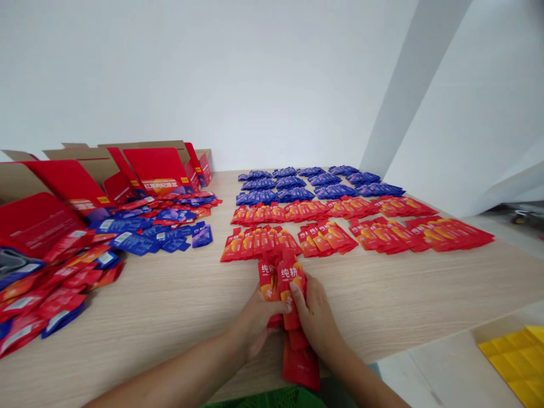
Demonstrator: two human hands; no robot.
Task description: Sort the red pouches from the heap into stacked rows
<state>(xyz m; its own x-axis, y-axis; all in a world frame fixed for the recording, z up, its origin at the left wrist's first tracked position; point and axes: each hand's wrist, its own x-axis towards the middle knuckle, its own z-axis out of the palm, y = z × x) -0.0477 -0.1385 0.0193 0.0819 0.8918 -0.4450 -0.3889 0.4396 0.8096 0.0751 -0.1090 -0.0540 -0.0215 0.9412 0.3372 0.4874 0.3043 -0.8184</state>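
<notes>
Near the table's front edge, my left hand (255, 322) and my right hand (318, 317) meet around a small stack of red pouches (292, 277) with white lettering and orange fruit prints. Both hands are closed on them, thumbs lying over the front. One red pouch (301, 365) hangs lower, below my right fingers, past the table edge. How many pouches are in the stack cannot be made out. Just beyond my hands are fanned groups of red pouches (260, 242), and behind those lie rows of blue-purple pouches (295, 194).
Mixed loose red and blue pouches (140, 232) are heaped at the left of the wooden table (170, 306). Opened red cartons (155, 167) stand behind them against the white wall (272, 85). A green basket (272, 398) sits below the front edge, a yellow padded item (516, 360) at lower right.
</notes>
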